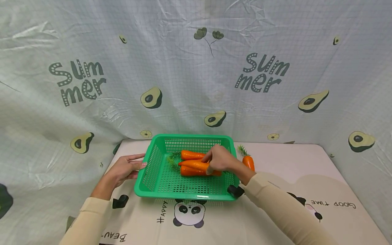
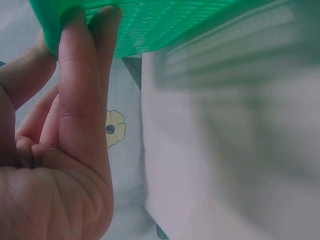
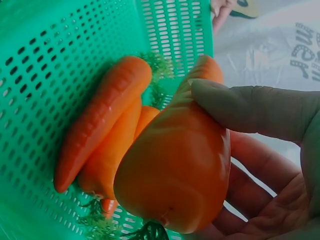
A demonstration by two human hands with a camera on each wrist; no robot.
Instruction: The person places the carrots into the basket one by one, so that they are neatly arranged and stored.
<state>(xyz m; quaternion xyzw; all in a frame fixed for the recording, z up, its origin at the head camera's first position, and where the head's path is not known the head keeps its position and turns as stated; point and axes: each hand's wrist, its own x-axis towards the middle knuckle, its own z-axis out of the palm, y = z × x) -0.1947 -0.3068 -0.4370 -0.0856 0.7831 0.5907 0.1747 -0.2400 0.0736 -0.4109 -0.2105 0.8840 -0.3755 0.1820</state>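
Note:
A green plastic basket (image 1: 186, 196) with slotted walls is in front of me, several orange carrots with green tops inside. My left hand (image 1: 121, 170) pinches its left rim between thumb and fingers; in the left wrist view the fingertips lie against the green wall (image 2: 160, 22). Over the basket, my right hand (image 1: 221, 158) grips one carrot (image 3: 175, 170) between thumb and fingers, its thick leafy end toward the right wrist camera. Below it, other carrots (image 3: 102, 122) lie on the basket floor, partly hidden by the held one and my hand.
Outside the basket's right wall, another carrot (image 1: 248, 162) lies on the light tabletop (image 1: 284, 163). A patterned cloth (image 1: 183, 68) hangs behind the table. Black wrist-worn pieces (image 1: 120, 201) show by both forearms.

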